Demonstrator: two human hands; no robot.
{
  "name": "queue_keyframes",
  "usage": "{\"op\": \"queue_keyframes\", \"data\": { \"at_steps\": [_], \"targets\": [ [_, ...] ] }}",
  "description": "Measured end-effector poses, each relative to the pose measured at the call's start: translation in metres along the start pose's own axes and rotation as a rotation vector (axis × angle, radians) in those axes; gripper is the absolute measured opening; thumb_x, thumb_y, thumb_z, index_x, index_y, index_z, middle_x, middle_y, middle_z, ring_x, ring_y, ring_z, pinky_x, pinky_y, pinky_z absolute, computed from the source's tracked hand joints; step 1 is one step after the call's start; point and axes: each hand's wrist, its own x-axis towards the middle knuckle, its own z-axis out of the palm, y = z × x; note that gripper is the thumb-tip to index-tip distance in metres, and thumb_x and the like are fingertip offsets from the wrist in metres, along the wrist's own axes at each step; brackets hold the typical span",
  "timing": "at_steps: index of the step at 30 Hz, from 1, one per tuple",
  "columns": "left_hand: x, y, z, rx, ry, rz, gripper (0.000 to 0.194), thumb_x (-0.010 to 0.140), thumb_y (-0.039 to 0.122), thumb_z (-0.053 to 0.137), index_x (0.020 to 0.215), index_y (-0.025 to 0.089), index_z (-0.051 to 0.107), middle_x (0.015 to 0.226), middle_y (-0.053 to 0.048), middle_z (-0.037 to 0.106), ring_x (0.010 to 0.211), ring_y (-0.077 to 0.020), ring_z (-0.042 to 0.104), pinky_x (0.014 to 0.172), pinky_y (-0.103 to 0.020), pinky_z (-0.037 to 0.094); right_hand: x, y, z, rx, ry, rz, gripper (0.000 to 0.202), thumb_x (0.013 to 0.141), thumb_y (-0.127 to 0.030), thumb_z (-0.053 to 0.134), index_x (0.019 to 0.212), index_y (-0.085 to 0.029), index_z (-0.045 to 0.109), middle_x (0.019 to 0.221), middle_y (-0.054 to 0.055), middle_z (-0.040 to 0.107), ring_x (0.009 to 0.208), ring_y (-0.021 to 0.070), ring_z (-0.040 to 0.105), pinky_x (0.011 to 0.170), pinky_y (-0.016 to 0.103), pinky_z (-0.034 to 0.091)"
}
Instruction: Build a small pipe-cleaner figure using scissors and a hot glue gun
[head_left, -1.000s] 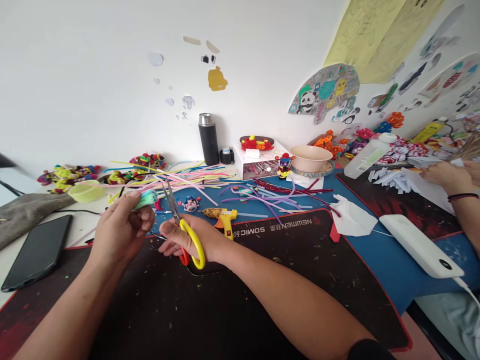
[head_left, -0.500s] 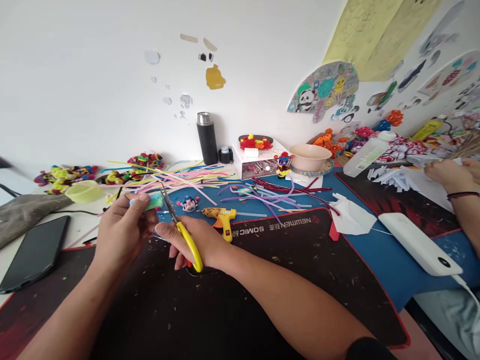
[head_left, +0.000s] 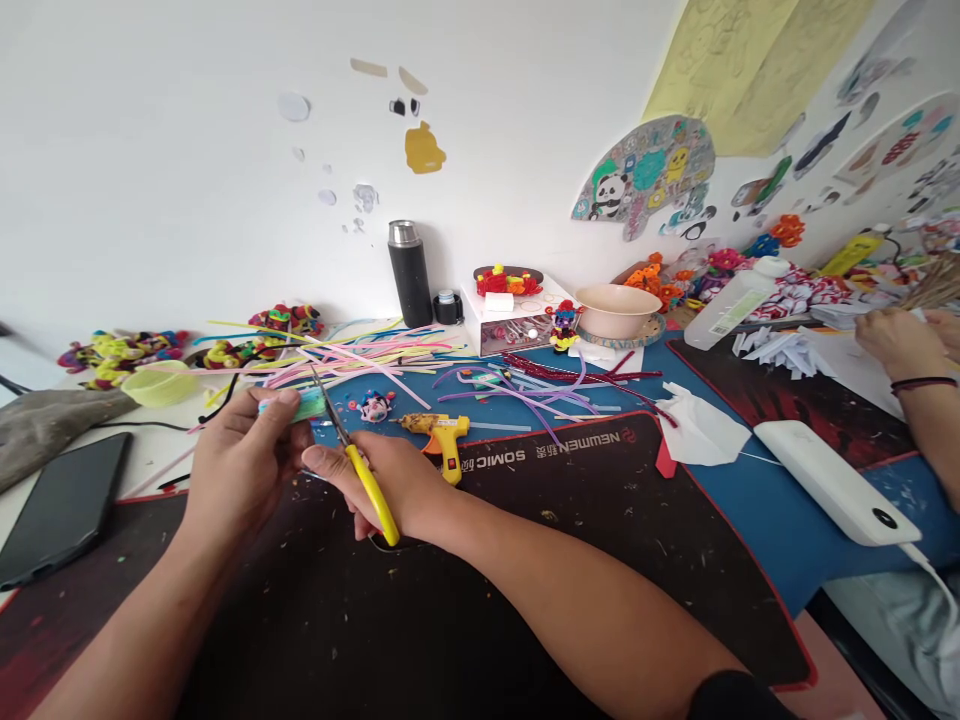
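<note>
My left hand (head_left: 251,450) pinches a short green-and-blue piece (head_left: 312,404) that looks like bundled pipe cleaner. My right hand (head_left: 397,480) is closed round the yellow handles of a pair of scissors (head_left: 369,492). The blades point up and away, lying against the free right end of the green piece; whether they cut into it I cannot tell. Just beyond my right hand lie a yellow glue gun (head_left: 448,440) and a small doll's head (head_left: 375,406). Both hands are above the black desk mat (head_left: 555,580).
Loose pipe cleaners (head_left: 360,358) spread behind my hands, purple ones (head_left: 525,398) farther right. A black flask (head_left: 410,275), a white box (head_left: 491,325) and a beige bowl (head_left: 619,310) stand along the wall. A phone (head_left: 67,505) lies left, a power bank (head_left: 836,480) right. Another person's hands (head_left: 904,350) work at far right.
The scissors have turned slightly in my right hand, and their handles look closer together. My left hand keeps its pinch on the green piece. The whole view has shifted a little.
</note>
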Motion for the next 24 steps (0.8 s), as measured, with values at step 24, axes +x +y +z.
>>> {"op": "queue_keyframes", "data": {
  "at_steps": [24],
  "targets": [
    [0.0,-0.0017,0.0005,0.1,-0.005,-0.005,0.036,0.084,0.048,0.086,0.083,0.024,0.059,0.052,0.007,0.061,0.039,-0.0104,0.05,0.037,-0.017,0.037,0.0032,0.0018,0.0029,-0.126,0.131,0.022,0.062,0.101,-0.08,0.054,0.075,-0.024,0.056,0.057,0.001,0.057,0.06,0.021,0.063,0.058,0.03,0.04]
  ]
}}
